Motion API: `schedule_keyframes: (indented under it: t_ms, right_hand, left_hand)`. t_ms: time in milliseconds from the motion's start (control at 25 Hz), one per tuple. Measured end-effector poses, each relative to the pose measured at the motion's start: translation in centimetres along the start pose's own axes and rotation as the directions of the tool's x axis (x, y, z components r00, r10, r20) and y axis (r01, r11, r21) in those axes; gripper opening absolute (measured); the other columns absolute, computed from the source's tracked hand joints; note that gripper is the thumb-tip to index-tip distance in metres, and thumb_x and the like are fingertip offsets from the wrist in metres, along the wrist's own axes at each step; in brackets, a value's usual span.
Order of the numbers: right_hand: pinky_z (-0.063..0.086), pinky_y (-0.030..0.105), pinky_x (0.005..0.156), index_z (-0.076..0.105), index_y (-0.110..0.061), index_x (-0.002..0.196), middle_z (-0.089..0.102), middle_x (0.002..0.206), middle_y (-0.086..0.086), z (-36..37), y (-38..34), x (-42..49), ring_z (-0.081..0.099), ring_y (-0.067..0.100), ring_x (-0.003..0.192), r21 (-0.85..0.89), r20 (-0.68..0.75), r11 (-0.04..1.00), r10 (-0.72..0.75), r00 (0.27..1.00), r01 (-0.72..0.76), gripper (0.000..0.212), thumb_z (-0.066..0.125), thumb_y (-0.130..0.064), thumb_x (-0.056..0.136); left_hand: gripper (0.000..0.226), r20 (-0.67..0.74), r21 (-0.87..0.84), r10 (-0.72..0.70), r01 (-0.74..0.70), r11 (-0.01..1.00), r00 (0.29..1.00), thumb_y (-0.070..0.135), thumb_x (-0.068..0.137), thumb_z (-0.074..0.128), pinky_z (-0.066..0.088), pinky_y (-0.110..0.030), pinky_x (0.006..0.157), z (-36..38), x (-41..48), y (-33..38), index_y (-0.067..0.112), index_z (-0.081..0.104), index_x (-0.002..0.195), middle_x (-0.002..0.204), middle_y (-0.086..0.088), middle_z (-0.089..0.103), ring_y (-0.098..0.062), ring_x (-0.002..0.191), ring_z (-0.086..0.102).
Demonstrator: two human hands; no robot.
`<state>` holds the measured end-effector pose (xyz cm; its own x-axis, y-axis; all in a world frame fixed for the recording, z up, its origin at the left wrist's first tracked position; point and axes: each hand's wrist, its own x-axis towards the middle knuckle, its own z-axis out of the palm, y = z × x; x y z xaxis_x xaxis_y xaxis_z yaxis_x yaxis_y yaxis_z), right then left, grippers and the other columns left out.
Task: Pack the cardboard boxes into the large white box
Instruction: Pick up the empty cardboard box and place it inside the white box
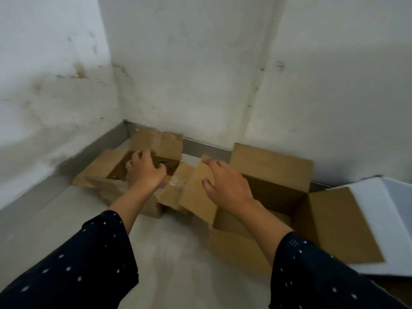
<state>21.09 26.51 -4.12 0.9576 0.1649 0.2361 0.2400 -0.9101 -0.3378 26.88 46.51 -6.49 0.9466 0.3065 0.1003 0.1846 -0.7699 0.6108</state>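
Two open brown cardboard boxes sit on the pale floor in a room corner. The smaller box [104, 172] is at the left, its flaps splayed, with dark contents inside. My left hand [145, 170] reaches into its opening, fingers curled; whether it grips anything is hidden. The larger cardboard box [272, 168] stands to the right, open and looking empty. My right hand [225, 181] hovers over that box's left flap [198, 192], fingers spread, perhaps touching it. A slice of the large white box [379, 197] shows at the right edge, partly under a cardboard flap.
White stained walls meet in the corner just behind the boxes, with a grey skirting strip [207, 148] along the floor. Bare floor [174, 253] lies between my arms in front of the boxes. The view is blurred by motion.
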Motion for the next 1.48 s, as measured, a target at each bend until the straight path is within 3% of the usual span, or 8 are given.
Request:
schedule_keyframes:
  t_ms: [280,520,640,760,840,1000,1200,1480]
  right_hand:
    - [0.047,0.043,0.097,0.037,-0.026,0.145,0.048,0.143,0.005,-7.9,16.3,-9.3,0.049,0.027,0.127,-0.133,-0.060,0.913,0.380,0.923,-0.385,0.055,0.054,-0.038,0.093]
    - [0.041,0.047,0.103,0.020,-0.021,0.149,0.018,0.158,0.017,-8.3,24.2,-14.8,0.038,0.041,0.133,-0.216,0.048,0.692,0.712,0.700,-0.689,0.071,0.057,-0.039,0.091]
    - [0.040,0.049,0.105,0.014,-0.022,0.150,0.011,0.158,0.020,-7.2,25.2,-15.1,0.040,0.042,0.131,-0.201,0.064,0.638,0.766,0.640,-0.743,0.080,0.062,-0.039,0.088]
    - [0.047,0.044,0.094,0.006,-0.018,0.151,0.038,0.141,0.019,-6.9,25.7,-14.6,0.053,0.034,0.116,-0.100,-0.008,0.625,0.778,0.628,-0.775,0.085,0.064,-0.032,0.090]
    - [0.051,0.039,0.083,0.000,-0.016,0.153,0.051,0.124,0.016,-6.8,25.8,-14.1,0.060,0.027,0.099,-0.012,-0.012,0.617,0.787,0.617,-0.787,0.079,0.054,-0.028,0.097]
    - [0.053,0.037,0.083,0.040,-0.011,0.132,0.061,0.115,0.014,-7.7,24.8,-13.0,0.064,0.028,0.096,-0.018,-0.010,0.696,0.717,0.697,-0.717,0.036,0.050,-0.021,0.099]
    - [0.050,0.032,0.071,0.051,-0.010,0.119,0.065,0.107,0.015,-12.5,23.1,-12.0,0.065,0.029,0.089,0.110,-0.033,0.747,0.662,0.749,-0.656,0.024,0.056,-0.013,0.095]
    - [0.046,0.034,0.064,0.050,-0.009,0.122,0.062,0.102,0.015,-25.9,21.5,-11.0,0.055,0.025,0.079,0.169,-0.210,0.836,0.548,0.810,-0.522,0.030,0.053,-0.006,0.093]
  left_hand:
    - [0.052,0.178,0.069,0.093,-0.106,0.992,0.980,0.028,0.082,0.060,0.039,-0.050,0.099,6.5,-6.1,8.3,0.020,0.045,0.131,0.142,-0.016,0.037,-0.042,0.125,0.039]
    - [0.070,0.274,0.248,-0.027,-0.043,0.968,0.961,0.034,0.082,0.062,0.030,-0.054,0.107,9.4,-7.6,7.4,0.024,0.030,0.143,0.153,-0.019,0.022,-0.045,0.135,0.026]
    - [0.076,0.287,0.251,-0.063,-0.012,0.968,0.956,0.033,0.081,0.064,0.032,-0.055,0.106,9.8,-7.4,6.6,0.022,0.025,0.146,0.147,-0.023,0.031,-0.045,0.134,0.029]
    - [0.075,0.207,0.243,-0.108,0.056,0.968,0.972,0.034,0.079,0.066,0.039,-0.059,0.100,9.7,-6.8,6.2,0.015,0.028,0.140,0.134,-0.025,0.046,-0.046,0.124,0.042]
    - [0.052,0.190,0.183,-0.064,0.029,0.983,0.980,0.028,0.081,0.066,0.048,-0.052,0.088,9.5,-6.6,6.3,0.005,0.046,0.123,0.117,-0.025,0.058,-0.042,0.106,0.056]
    - [0.013,0.208,0.175,0.047,-0.084,0.981,0.977,0.013,0.088,0.056,0.051,-0.042,0.074,8.5,-8.3,9.3,0.005,0.060,0.097,0.094,-0.019,0.065,-0.036,0.086,0.060]
    - [0.018,0.096,0.167,0.062,-0.077,0.983,0.993,0.011,0.089,0.053,0.052,-0.041,0.070,3.7,-10.1,13.9,0.008,0.059,0.105,0.092,-0.014,0.064,-0.031,0.080,0.060]
    - [0.027,-0.119,0.121,0.167,-0.152,0.981,0.979,0.010,0.091,0.051,0.041,-0.032,0.056,-5.9,-13.8,24.6,0.004,0.056,0.116,0.092,-0.015,0.063,-0.025,0.076,0.055]
